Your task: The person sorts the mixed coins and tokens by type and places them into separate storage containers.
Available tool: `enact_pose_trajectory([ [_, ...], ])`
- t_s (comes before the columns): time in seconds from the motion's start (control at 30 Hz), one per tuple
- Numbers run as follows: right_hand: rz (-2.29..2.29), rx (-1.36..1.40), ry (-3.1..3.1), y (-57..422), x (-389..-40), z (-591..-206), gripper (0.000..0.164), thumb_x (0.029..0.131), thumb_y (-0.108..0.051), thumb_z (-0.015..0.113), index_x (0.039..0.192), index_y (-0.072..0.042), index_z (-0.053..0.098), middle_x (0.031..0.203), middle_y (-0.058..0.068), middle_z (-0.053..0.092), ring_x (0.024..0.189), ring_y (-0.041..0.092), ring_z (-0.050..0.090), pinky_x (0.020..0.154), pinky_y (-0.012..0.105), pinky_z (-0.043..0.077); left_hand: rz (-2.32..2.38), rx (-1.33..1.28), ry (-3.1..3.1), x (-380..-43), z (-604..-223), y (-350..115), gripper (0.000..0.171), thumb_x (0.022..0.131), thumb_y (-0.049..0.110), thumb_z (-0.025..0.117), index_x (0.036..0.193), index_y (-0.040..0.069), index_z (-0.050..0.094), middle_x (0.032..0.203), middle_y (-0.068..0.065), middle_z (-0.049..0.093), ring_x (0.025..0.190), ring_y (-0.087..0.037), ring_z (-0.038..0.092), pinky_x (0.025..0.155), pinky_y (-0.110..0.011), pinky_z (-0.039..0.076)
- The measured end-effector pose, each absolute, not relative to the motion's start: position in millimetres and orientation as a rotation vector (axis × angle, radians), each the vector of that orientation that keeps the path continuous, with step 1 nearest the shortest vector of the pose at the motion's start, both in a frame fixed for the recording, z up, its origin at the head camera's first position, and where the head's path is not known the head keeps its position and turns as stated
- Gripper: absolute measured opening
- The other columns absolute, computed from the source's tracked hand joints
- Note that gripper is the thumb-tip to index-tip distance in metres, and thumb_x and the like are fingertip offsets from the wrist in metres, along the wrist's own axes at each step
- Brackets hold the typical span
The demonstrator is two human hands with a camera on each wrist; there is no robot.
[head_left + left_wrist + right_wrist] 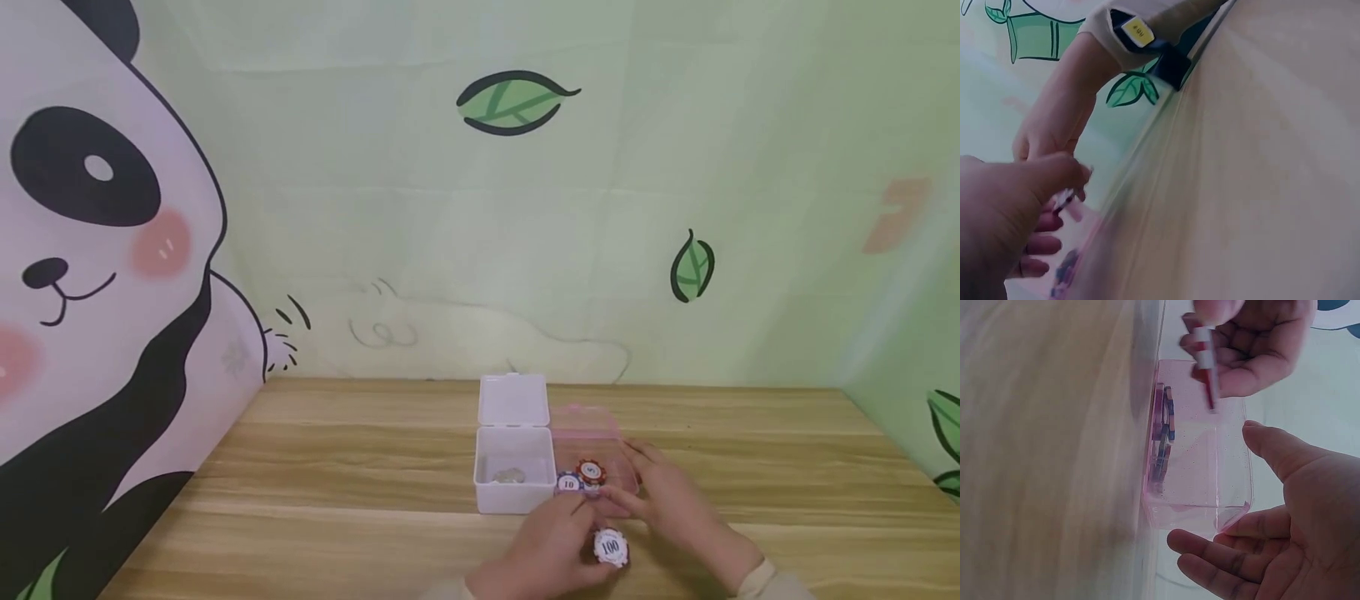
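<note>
My left hand (543, 546) pinches a poker chip (611, 547) between thumb and fingers, in front of the pink clear box (588, 450). The chip's white face reads 100; the right wrist view shows its red-and-white edge. Several more chips lie on the box's floor, among them a red one (591, 472) and a blue one (570, 482) marked 10. My right hand (678, 504) is at the box's right end, thumb by the rim and fingers extended along the wall. The left hand hides part of the box's front.
Left of the pink box stands a white box (515, 497) with its lid (513, 400) raised, holding a small pile of pale, clear-looking pieces (508, 476). Both stand on a wood-grain table (360, 483). Behind it hangs a green cloth (360, 208) with a panda and leaves.
</note>
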State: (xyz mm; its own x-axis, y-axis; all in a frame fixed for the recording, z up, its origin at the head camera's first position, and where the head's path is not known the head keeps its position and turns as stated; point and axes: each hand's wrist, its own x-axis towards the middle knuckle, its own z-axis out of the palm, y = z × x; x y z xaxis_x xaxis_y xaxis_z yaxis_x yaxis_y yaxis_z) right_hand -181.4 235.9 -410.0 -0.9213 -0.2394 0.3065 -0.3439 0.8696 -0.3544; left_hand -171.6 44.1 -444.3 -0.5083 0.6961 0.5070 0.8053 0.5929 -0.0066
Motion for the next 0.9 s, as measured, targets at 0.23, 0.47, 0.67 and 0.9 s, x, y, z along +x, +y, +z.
enact_pose_trajectory([
  [0.23, 0.609, 0.452, -2.763, 235.7, -181.6, -409.8, 0.069, 0.084, -0.037, 0.071, 0.129, 0.011, 0.052, 0.133, 0.030, 0.053, 0.115, 0.046, 0.057, 0.096, 0.053, 0.048, -0.355, -1.271, -2.306, -178.3, -434.7, 36.4, 0.044, 0.076, 0.048, 0.075, 0.106, 0.017, 0.063, 0.094, 0.011, 0.059, 0.089, -0.002, 0.056, 0.079, -0.010, 0.045],
  [0.47, 0.626, 0.442, -2.787, 235.3, -180.7, -408.9, 0.070, 0.084, -0.038, 0.071, 0.129, 0.011, 0.052, 0.134, 0.029, 0.052, 0.113, 0.044, 0.059, 0.094, 0.052, 0.050, -0.463, -1.276, -2.224, -180.7, -419.5, 29.8, 0.039, 0.074, 0.041, 0.080, 0.101, 0.019, 0.063, 0.097, 0.010, 0.062, 0.089, -0.004, 0.059, 0.080, -0.011, 0.046],
  [0.67, 0.640, 0.445, -2.788, 235.7, -181.2, -409.1, 0.068, 0.085, -0.036, 0.070, 0.129, 0.012, 0.051, 0.134, 0.030, 0.052, 0.112, 0.042, 0.060, 0.094, 0.051, 0.050, -0.450, -1.241, -2.140, -187.0, -410.6, 26.1, 0.040, 0.069, 0.038, 0.083, 0.094, 0.015, 0.062, 0.099, 0.006, 0.063, 0.093, -0.008, 0.060, 0.084, -0.017, 0.048],
  [0.9, 0.654, 0.444, -2.813, 236.2, -180.1, -407.1, 0.070, 0.085, -0.035, 0.070, 0.131, 0.012, 0.049, 0.135, 0.030, 0.051, 0.115, 0.043, 0.058, 0.096, 0.052, 0.049, -0.430, -1.176, -2.128, -194.2, -408.0, 20.4, 0.043, 0.065, 0.037, 0.085, 0.093, 0.015, 0.062, 0.092, 0.007, 0.063, 0.087, -0.008, 0.057, 0.079, -0.020, 0.046],
])
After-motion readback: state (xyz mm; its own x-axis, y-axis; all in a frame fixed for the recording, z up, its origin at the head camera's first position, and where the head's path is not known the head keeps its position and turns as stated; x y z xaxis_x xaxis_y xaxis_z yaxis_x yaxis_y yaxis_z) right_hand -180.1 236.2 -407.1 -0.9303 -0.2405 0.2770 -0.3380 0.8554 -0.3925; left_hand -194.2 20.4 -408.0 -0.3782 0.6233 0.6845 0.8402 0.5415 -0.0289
